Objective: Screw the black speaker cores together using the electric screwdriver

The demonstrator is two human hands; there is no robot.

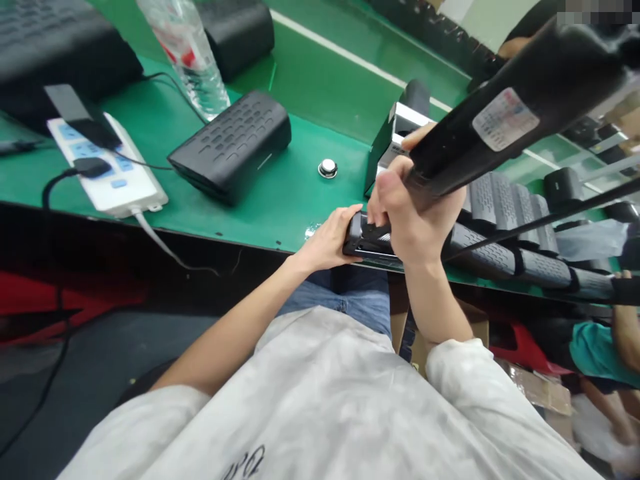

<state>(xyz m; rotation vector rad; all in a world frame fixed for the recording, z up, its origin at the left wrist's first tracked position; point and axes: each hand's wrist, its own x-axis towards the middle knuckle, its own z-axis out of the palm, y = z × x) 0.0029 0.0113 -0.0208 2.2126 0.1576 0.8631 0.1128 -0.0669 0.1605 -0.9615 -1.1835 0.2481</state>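
My right hand [413, 210] is wrapped round the lower end of a long black power screwdriver [505, 110] that slants up to the right and bears a white label. Its tip is hidden behind my fingers, over a black speaker housing [367, 241] lying at the near edge of the green bench [285, 193]. My left hand [333, 240] grips the left end of that housing, fingers curled over its edge.
A finished black speaker [233, 143] lies at centre left, a white power strip [107, 167] with plugs beside it, a clear water bottle [187, 50] behind. A row of several black speakers [520, 213] lines the right. Another person's arm [627, 333] shows at far right.
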